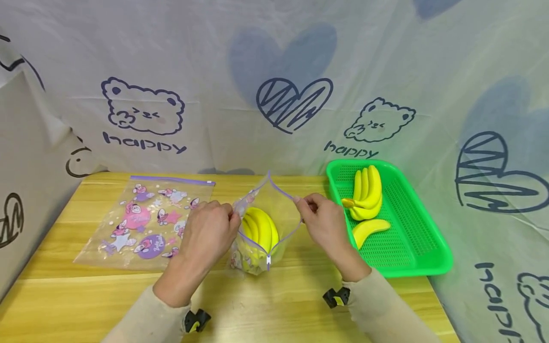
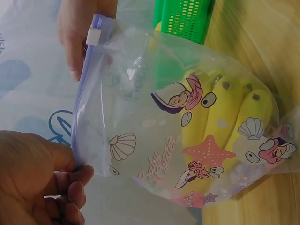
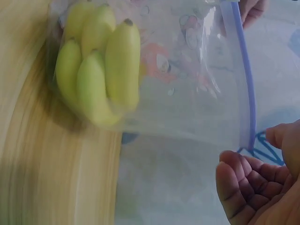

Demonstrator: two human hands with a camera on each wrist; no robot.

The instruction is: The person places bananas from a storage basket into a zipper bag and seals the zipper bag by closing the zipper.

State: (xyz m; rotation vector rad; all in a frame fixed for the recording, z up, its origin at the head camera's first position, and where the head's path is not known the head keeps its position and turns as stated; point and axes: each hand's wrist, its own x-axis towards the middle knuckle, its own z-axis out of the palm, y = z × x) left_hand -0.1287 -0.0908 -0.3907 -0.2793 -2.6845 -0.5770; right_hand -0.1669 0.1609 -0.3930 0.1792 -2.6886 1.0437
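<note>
Pinching the rim of the bag [image 2: 154, 122] between thumb and forefinger, the left hand [image 1: 208, 236] is at the left side of the mouth. At the opposite side we find the right hand [image 1: 323, 226]; in the right wrist view its fingers are loosely bent and the thumb stands apart from them, with a corner of the bag very near. Whether the skin touches the film there, we cannot tell.

Between the hands, the mouth is spread wide, and its purple zip [image 1: 280, 190] makes the shape of a diamond. The white slider [image 1: 268, 260] sits at the end closest to the person. Inside, we see a bunch of yellow bananas [image 1: 259, 231], low in the bag, over the middle of the wooden table [image 1: 296, 309].

To the left, a second printed bag [image 1: 146, 224] lies flat, partly hidden by the left hand in the head view. To the right we have a green basket [image 1: 411, 243], which holds another bunch [image 1: 369, 193] and, just beside it, a single banana [image 1: 370, 230]. Each pale sleeve [image 1: 381, 305] has a black clip [image 1: 336, 297] near the cuff. Behind everything hangs a cloth [image 1: 231, 143] with hearts, bears and the word "happy".
</note>
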